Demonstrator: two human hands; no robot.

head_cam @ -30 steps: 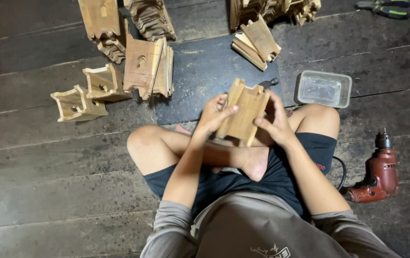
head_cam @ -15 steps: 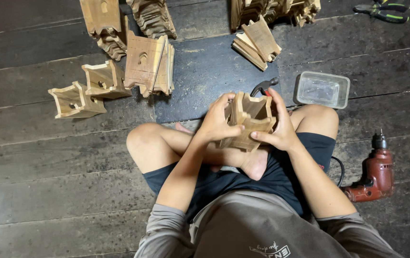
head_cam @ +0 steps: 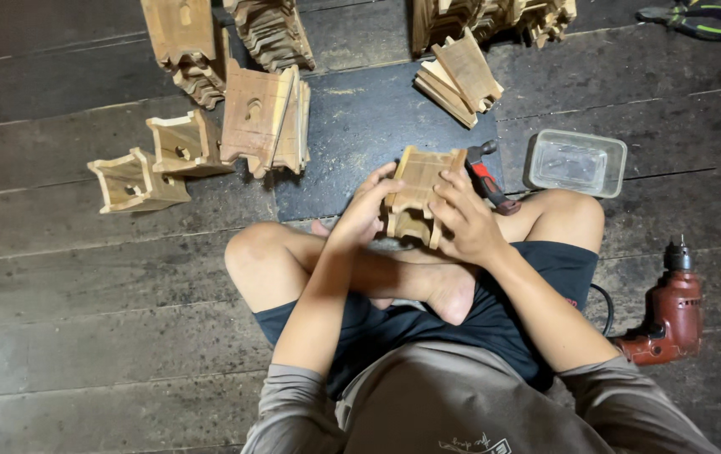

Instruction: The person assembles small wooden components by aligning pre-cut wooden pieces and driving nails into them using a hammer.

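I sit cross-legged on a dark plank floor. Both hands hold a small open wooden box frame above my crossed legs. My left hand grips its left side, fingers curled over the edge. My right hand clasps its right side. A hammer with a red and black handle lies on the floor just behind the frame, partly hidden by my right hand.
Two finished wooden box frames sit at the left, with stacks of cut wooden panels and more pieces behind. A clear plastic tub and a red electric drill lie at the right. Pliers lie far back.
I have turned the wooden frame in my hands and lowered it slightly, and the hammer behind it has come into sight.
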